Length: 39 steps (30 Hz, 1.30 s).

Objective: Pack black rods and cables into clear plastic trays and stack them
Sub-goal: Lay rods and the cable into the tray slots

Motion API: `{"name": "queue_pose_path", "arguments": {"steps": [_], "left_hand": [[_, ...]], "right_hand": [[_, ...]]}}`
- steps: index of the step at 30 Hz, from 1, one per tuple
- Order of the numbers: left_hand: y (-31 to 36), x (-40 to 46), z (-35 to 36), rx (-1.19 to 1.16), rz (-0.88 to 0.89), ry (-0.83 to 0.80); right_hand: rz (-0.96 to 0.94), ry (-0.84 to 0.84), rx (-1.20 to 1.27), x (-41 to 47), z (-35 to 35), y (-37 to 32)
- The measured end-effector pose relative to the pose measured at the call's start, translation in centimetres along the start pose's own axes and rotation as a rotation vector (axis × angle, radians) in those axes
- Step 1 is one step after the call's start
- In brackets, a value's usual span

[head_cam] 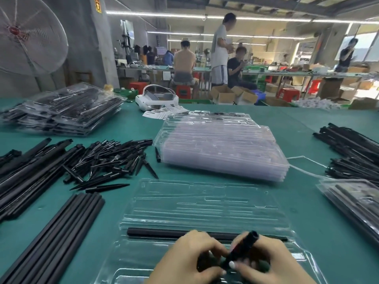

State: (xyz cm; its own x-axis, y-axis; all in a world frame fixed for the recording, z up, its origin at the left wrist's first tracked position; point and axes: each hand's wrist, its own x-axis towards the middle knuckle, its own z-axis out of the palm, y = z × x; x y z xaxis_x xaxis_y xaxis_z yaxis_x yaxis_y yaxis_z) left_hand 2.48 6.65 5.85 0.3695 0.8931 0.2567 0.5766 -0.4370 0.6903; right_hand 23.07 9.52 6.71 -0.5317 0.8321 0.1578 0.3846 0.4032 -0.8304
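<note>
Presently both hands work at 6 o'clock over an open clear tray (205, 203) on the green bench (303, 201). Right hand (264, 261) pinches a short black rod (244, 249), tilted up toward 1 o'clock; left hand (190, 257) curls its fingers against the rod's lower end. One long rod (155, 232) lies in the tray. Empty trays (221, 148) stacked at 12 o'clock; loose rods (51, 232) at 9; packed trays (65, 111) at 10.
</note>
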Motion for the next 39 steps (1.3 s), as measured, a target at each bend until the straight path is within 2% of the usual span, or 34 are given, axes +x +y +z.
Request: {"name": "queue_pose_path", "arguments": {"steps": [4, 7, 9, 12, 17, 21, 25, 33, 39], "left_hand": [[-0.2, 0.0, 0.5, 0.210, 0.055, -0.031], [-0.3, -0.1, 0.4, 0.433, 0.110, -0.007], [0.0, 0.0, 0.4, 0.430, 0.122, 0.017], [0.2, -0.5, 0.7, 0.268, 0.082, 0.046], [-0.1, -0.5, 0.7, 0.289, 0.065, 0.020], [0.2, -0.4, 0.4, 0.307, 0.108, 0.016], [0.6, -0.5, 0.0, 0.530, 0.125, -0.009], [0.5, -0.4, 0.4, 0.582, 0.263, 0.025], [0.5, -0.2, 1.3, 0.716, 0.283, -0.021]], "right_hand": [[-0.015, -0.008, 0.003, 0.1, 0.4, 0.3], [-0.037, -0.094, 0.001, 0.1, -0.7, -0.2], [-0.010, -0.147, 0.038, 0.0, -2.3, -0.3], [0.010, -0.087, 0.024, -0.1, -4.6, 0.2], [-0.048, -0.207, -0.092, -0.2, -4.8, 0.7], [-0.099, -0.204, -0.153, -0.1, -4.6, 0.7], [-0.142, -0.163, -0.221, 0.0, -4.5, 1.0], [-0.140, -0.201, -0.295, -0.3, -5.0, 1.2], [-0.146, -0.157, -0.317, 0.0, -4.4, 1.8]]}}
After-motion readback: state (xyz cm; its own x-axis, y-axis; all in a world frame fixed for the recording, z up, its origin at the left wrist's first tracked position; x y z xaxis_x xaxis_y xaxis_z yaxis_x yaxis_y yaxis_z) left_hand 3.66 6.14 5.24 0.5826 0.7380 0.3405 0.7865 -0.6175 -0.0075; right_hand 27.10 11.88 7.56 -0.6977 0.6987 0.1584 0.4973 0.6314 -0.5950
